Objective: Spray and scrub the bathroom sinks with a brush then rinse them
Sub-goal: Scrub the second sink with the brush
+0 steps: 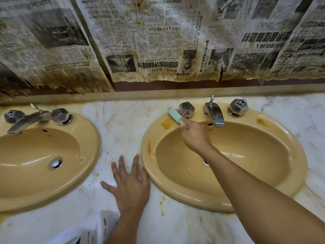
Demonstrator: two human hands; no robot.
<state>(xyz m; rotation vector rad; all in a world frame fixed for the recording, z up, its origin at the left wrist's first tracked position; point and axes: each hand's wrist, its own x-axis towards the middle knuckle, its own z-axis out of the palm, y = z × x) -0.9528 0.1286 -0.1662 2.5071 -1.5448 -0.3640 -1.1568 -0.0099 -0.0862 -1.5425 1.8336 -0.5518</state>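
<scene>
Two tan oval sinks are set in a marble counter. My right hand (194, 136) grips the handle of a pale green brush (175, 117). The brush head lies on the back left rim of the right sink (146, 154), beside an orange stain (167, 124) and next to the left tap knob (186, 109). My left hand (129, 184) rests flat with fingers spread on the counter between the sinks, its little finger against the right sink's rim. The left sink (88, 166) holds nothing.
A chrome spout (213, 114) and second knob (238, 106) stand behind the right basin. The left sink has its own tap (26, 120). A white spray bottle (98, 226) stands at the counter's near edge. Stained newspaper (158, 41) covers the wall. The marble counter (123, 124) shows yellow-brown specks.
</scene>
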